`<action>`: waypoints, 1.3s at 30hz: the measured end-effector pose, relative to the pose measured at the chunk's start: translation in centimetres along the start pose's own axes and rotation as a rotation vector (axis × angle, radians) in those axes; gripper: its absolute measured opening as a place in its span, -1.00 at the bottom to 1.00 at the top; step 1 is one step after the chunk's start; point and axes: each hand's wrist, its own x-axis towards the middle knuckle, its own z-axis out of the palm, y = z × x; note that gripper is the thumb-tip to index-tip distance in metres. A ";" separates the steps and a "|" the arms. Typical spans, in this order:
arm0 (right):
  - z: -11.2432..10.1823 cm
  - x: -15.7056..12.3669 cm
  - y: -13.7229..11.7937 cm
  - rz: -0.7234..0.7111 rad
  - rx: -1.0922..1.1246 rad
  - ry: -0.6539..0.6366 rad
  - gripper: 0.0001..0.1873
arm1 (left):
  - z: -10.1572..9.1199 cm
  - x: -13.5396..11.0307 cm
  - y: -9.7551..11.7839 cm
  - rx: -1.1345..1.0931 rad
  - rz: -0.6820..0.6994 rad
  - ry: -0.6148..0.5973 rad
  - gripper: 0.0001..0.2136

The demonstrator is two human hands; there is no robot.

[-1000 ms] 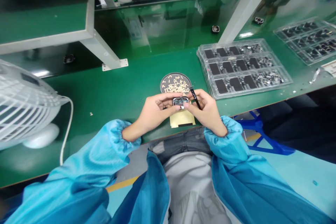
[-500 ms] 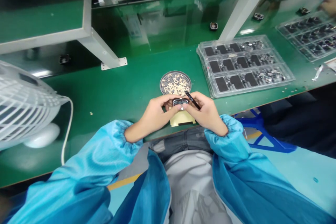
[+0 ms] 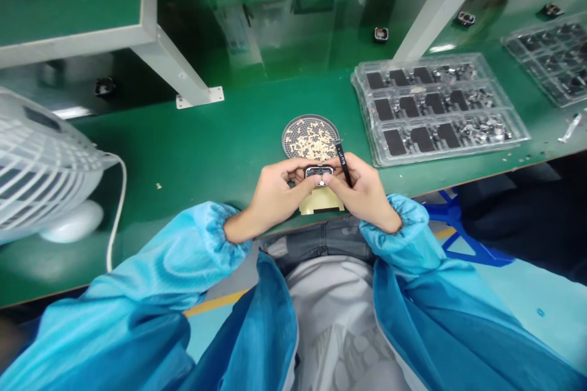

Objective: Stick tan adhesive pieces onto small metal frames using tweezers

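Note:
A small rectangular metal-framed part is held between both hands just above the green bench's front edge. My left hand is closed on its left side, thumb pressing near its lower edge. My right hand is closed on its right side and also carries black tweezers pointing up and away. Under the hands lies a pale yellow card. Just beyond them sits a round perforated dish holding several tiny pale pieces.
A clear blister tray of dark parts lies to the right, with another tray further right. A white fan and its cord stand at the left. White frame legs rise behind. Loose small parts sit at the back.
Both hands stay closed on the part; the tweezers tilted slightly more upright. The view shifted a little, so the bench items sit higher and rightward in the picture.

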 end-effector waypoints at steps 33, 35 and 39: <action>1.0 -0.9 0.2 -0.406 -0.304 0.224 -0.88 | -1.6 0.3 -1.3 0.561 0.616 -0.004 -0.75; 1.1 -1.1 0.4 -0.409 -0.311 0.231 -0.87 | -1.6 0.3 -1.2 0.573 0.621 -0.010 -0.75; 1.3 -1.3 0.5 -0.409 -0.312 0.246 -0.87 | -1.6 0.4 -1.1 0.584 0.617 -0.024 -0.76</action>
